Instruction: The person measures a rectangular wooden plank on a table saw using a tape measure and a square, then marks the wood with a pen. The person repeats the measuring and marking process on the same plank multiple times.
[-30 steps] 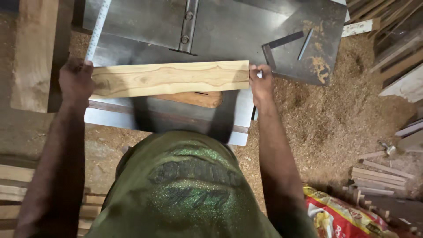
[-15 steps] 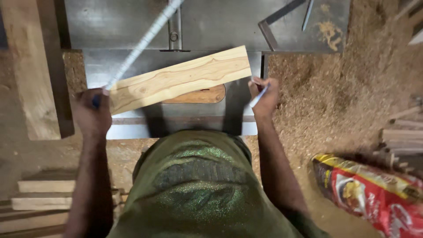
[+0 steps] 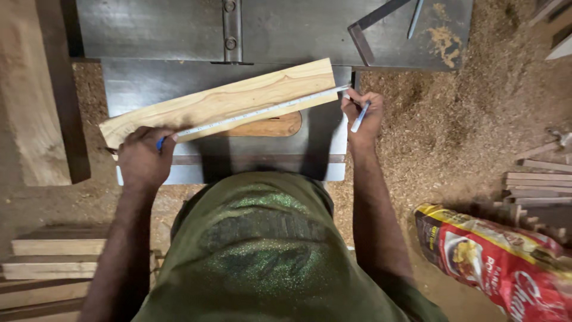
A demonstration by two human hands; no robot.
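Note:
A pale wooden board [image 3: 226, 98] lies slanted on the grey metal machine table [image 3: 155, 83]. A white measuring tape [image 3: 262, 111] runs along the board's near edge. My left hand [image 3: 144, 158] grips the tape's body at the board's left end. My right hand [image 3: 362, 114] pinches the tape's tip at the board's right end and also holds a blue and white pen [image 3: 359, 117]. A brown wooden piece [image 3: 271, 127] shows from under the board.
A metal square [image 3: 372, 27] and a thin rod [image 3: 414, 18] lie on the machine's far right. Sawdust [image 3: 453, 119] covers the floor. A red and yellow sack [image 3: 506, 262] lies at the right, wood offcuts [image 3: 539, 182] beyond it, planks [image 3: 53, 256] at lower left.
The tape, which stuck up from my left hand, now lies stretched along the board. My right hand has taken its tip. The board's left end slid further left.

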